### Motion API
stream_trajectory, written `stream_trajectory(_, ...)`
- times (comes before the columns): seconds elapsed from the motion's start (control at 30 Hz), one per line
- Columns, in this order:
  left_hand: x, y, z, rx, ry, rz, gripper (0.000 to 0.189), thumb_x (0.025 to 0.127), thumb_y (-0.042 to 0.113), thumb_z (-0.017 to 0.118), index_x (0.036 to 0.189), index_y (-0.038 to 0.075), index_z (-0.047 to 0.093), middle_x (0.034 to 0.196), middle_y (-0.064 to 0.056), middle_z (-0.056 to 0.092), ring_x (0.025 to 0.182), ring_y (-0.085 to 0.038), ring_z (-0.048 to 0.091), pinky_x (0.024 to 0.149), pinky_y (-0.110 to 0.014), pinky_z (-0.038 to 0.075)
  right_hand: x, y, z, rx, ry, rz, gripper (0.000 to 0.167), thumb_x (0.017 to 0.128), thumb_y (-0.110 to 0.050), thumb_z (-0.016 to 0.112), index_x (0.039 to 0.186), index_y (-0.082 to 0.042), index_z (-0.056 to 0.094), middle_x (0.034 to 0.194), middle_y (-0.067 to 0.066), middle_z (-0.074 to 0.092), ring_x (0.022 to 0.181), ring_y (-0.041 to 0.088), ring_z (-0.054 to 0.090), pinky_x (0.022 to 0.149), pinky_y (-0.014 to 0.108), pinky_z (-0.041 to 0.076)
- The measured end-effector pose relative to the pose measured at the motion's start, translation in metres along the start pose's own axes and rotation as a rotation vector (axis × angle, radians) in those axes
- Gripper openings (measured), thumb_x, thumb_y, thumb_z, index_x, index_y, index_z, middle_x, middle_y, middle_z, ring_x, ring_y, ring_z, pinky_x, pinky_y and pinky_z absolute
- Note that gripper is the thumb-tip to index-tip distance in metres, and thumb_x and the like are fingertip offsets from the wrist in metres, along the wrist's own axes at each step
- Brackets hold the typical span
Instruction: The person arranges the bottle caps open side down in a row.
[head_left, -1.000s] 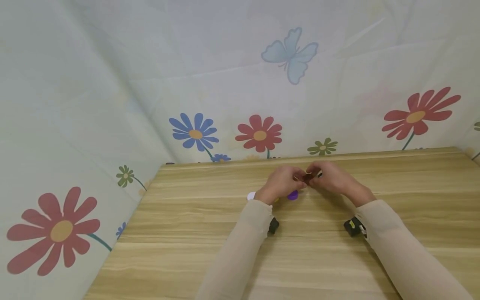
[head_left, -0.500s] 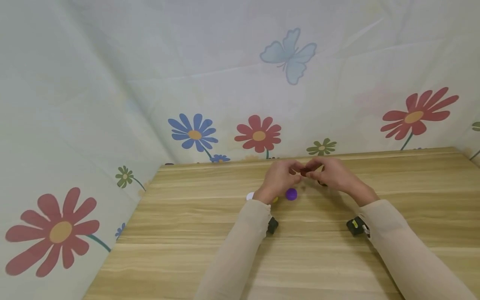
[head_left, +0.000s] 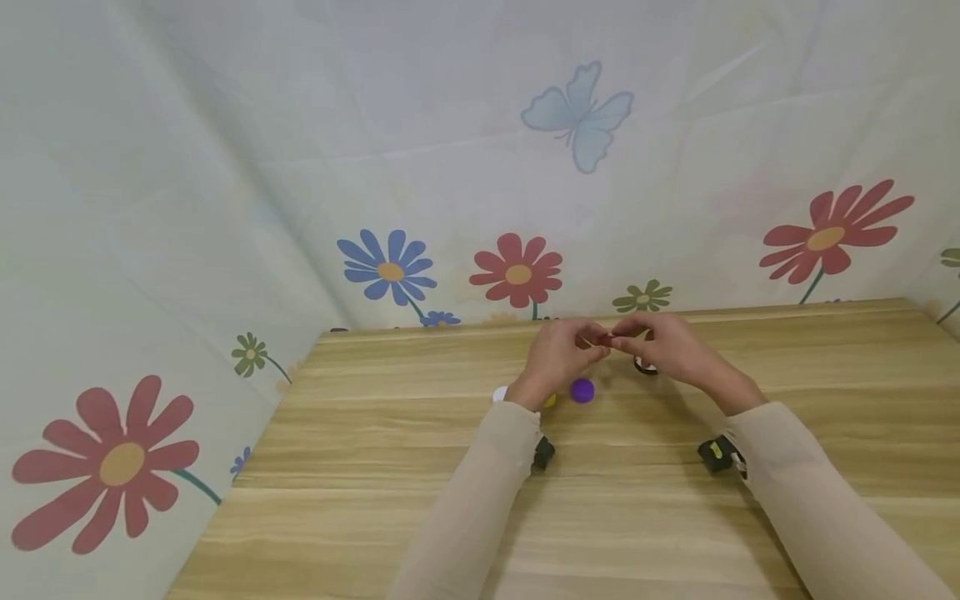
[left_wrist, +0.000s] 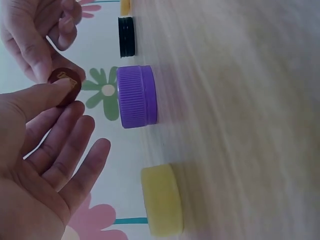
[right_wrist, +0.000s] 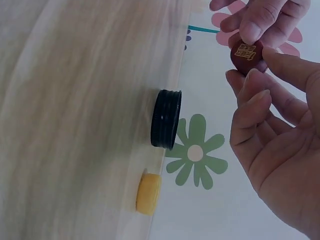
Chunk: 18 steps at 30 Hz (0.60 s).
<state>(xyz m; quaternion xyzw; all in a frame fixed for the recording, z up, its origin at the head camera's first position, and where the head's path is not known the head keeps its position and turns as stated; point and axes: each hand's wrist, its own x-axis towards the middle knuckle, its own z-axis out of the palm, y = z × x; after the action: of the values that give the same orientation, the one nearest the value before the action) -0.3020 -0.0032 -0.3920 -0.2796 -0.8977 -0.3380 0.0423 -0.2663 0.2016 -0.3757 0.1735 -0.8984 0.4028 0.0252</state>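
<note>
A small dark red cap (right_wrist: 245, 56) with gold lettering is held up between both hands. My left hand (head_left: 557, 357) pinches it between thumb and index finger, its other fingers spread out below in the left wrist view. From the other side, my right hand (head_left: 678, 352) grips the cap's edge with thumb and fingers. Below the hands, a ribbed purple bottle cap (left_wrist: 136, 96) stands on the table. A black cap (right_wrist: 166, 119) lies under the right hand, partly hidden by it in the head view.
A pale yellow cap (left_wrist: 162, 201) and a white cap (head_left: 500, 393) sit by the left wrist, partly covered. An orange-yellow cap (right_wrist: 148, 194) is beyond the black one. The wooden table (head_left: 375, 467) ends at a flower-printed cloth (head_left: 450, 167) behind.
Both hands have risen slightly and shifted a little away from the person, with the dark red cap between them. The purple cap and part of the black cap have come into fuller view.
</note>
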Motion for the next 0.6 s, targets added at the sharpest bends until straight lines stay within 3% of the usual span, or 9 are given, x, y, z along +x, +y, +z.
stream_trajectory(0.37, -0.0032, 0.0014, -0.0023, -0.036, 0.016, 0.02, 0.019, 0.102, 0.027, 0.076, 0.115, 0.014, 0.082, 0.107, 0.005, 0.079, 0.093, -0.008, 0.069, 0.079, -0.021, 0.051, -0.0035, -0.0019, -0.0035, 0.034, 0.008, 0.0, 0.021, 0.104, -0.013, 0.072, 0.121, -0.001, 0.073, 0.114, 0.016, 0.071, 0.071, 0.022, 0.061, 0.056, 0.029, 0.05)
stream_trajectory(0.6, -0.0062, 0.0024, -0.0047, -0.028, 0.019, 0.035, 0.028, 0.101, 0.021, 0.077, 0.128, 0.013, 0.076, 0.11, 0.001, 0.079, 0.094, -0.012, 0.073, 0.08, -0.02, 0.054, -0.0027, -0.0035, -0.0028, 0.043, 0.019, 0.0, 0.02, 0.105, -0.01, 0.069, 0.122, 0.001, 0.071, 0.106, 0.014, 0.073, 0.069, 0.022, 0.06, 0.053, 0.03, 0.05)
